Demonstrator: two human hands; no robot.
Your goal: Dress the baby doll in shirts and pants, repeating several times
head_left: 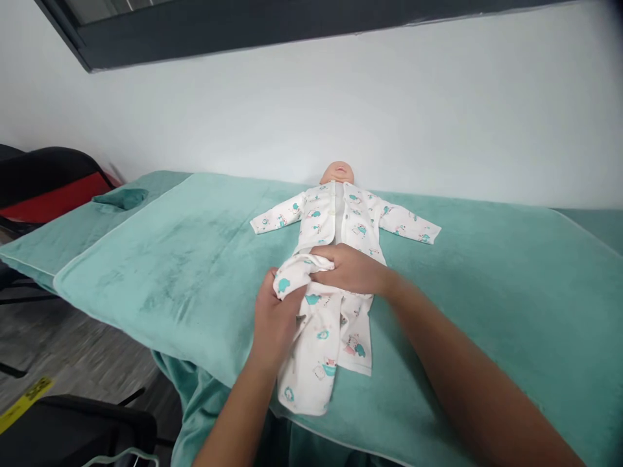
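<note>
A baby doll (337, 172) lies on its back, its head towards the wall. It wears a white printed jacket (357, 224) that is parted down the front, with both sleeves spread out. Over its lower body lie matching baby trousers (324, 347), the legs pointing towards me. My left hand (277, 311) grips bunched cloth near the waist of the trousers, thumb on top. My right hand (348, 267) pinches the waistband from the other side, fingers partly under the fabric. The doll's legs are hidden.
A teal velvety cover (156, 259) lies over the table and hangs down at the front. Behind is a white wall (219, 117) below a dark window frame (243, 32). A black and red chair (58, 188) stands at the left, and a black seat (73, 428) at lower left.
</note>
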